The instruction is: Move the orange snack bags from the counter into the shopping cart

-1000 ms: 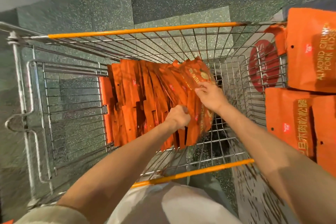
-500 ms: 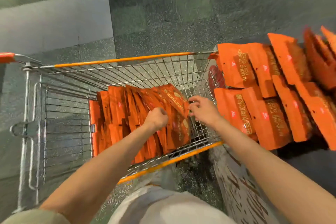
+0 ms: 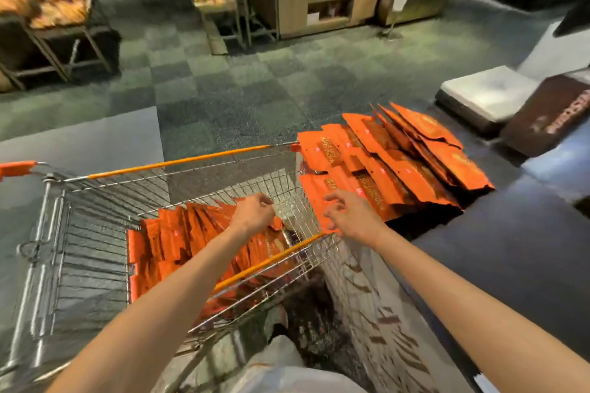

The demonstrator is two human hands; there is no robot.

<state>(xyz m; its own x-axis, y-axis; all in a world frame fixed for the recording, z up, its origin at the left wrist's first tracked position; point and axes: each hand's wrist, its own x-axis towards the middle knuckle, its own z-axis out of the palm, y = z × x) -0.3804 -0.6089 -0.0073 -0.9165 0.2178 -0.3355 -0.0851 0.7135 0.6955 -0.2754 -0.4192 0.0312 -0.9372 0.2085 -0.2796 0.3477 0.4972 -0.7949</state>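
A wire shopping cart (image 3: 95,201) with orange rails stands to my left, and several orange snack bags (image 3: 178,233) stand on edge inside it. More orange snack bags (image 3: 399,163) lie overlapped in rows on the dark counter (image 3: 510,233) to the right. My left hand (image 3: 253,212) hovers over the cart's right end with its fingers loosely curled and nothing in it. My right hand (image 3: 351,215) is above the cart's right rim, just before the nearest counter bags, fingers spread and empty.
A white block (image 3: 488,96) and a brown box (image 3: 549,115) sit further back on the counter. Across the tiled floor are bread displays (image 3: 44,0) and a wooden shelf unit (image 3: 329,0). The counter's patterned front (image 3: 376,313) runs beside my legs.
Both hands let go of the bags in the cart and rose. My right hand moved right towards the counter pile. The view tilted up, showing the shop floor.
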